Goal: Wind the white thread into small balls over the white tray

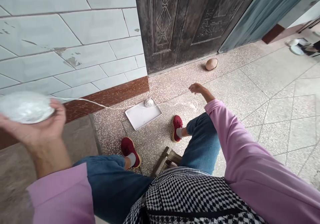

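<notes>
My left hand (53,124), raised at the left edge, cradles a shiny white dome-shaped object (27,107) from below; it is blurred and partly cut off. A white cord (93,102) stretches from beside this object towards a pale tray (142,117) on the floor. On the tray's far right corner sits a small white rounded lump (149,102). My right hand (197,88) is held out over the floor to the right of the tray. Its fingers are loosely bent, and I make out nothing in them. Faint white curved traces (192,103) show below it, too blurred to name.
A tan rounded object (211,64) lies near the dark carved door (185,20). The tiled wall (100,27) rises on the left. A wooden stool (166,160) is between my legs, with my red shoes (177,127) near the tray. Dishes (297,49) stand far right.
</notes>
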Available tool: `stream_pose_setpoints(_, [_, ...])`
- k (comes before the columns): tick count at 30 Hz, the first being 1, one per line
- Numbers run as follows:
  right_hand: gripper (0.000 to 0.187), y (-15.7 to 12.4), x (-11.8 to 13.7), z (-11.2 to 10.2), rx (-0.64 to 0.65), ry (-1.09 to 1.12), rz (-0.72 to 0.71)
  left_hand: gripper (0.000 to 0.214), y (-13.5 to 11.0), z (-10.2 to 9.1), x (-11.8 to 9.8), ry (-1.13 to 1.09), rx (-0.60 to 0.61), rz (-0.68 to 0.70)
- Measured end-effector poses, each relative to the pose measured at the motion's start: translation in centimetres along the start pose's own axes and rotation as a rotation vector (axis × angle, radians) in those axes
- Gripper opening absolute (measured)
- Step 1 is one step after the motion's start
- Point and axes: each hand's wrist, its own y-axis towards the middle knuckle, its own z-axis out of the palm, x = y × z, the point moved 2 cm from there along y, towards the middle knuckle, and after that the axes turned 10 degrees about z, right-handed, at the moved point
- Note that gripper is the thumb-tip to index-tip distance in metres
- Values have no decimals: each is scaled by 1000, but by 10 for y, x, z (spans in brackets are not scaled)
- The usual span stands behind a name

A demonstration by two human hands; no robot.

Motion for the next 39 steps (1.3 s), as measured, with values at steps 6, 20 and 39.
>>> stream_pose_setpoints(6, [24,-19,111,35,29,225,-461,91,-36,92,69,-71,307,-119])
stream_pose_setpoints(20, [27,-84,233,126,686,766,-838,90,-99,137,78,6,633,-351])
stream_pose_setpoints(39, [49,-94,220,99,633,998,-591,69,-112,138,91,-39,672,-181])
